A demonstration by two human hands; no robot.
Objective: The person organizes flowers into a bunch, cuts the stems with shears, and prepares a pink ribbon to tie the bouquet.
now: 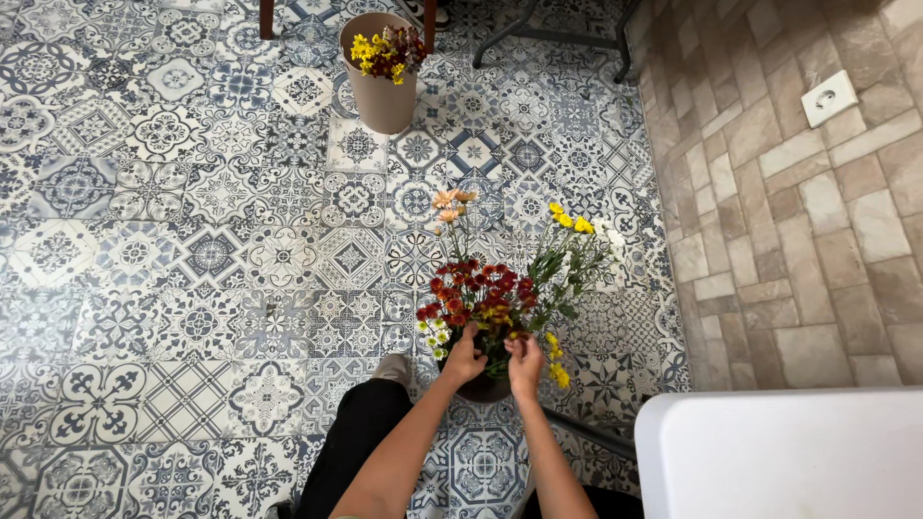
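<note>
Head view: I look straight down at a patterned blue-and-white tiled floor (173,240), with both bare forearms reaching forward from 6 o'clock.
Left hand: my left hand (463,359) is curled into the red blooms from about 7 o'clock of the bunch; the fingers are buried among stems, so I cannot tell how tightly they close or on what.
Right hand: my right hand (525,363) sits just beside it at 5 o'clock of the bunch, fingers bent in toward the stems; again the grip is hidden.
Bouquet: the mixed flowers (486,293), red and yellow with orange heads at 12 o'clock and yellow sprays at 2 o'clock, stand upright in a dark pot (484,387) on the floor, which I judge keeps the stems gathered while both hands work at them.
Second container: a tall beige bucket (382,96) with more yellow and dark red flowers (386,52) stands well apart at 11 o'clock.
Surroundings: white table corner (779,452) at 4 o'clock, stone-tiled wall (817,221) with a socket (828,97) at 2 o'clock, my dark trouser leg (361,442) at 7 o'clock.
</note>
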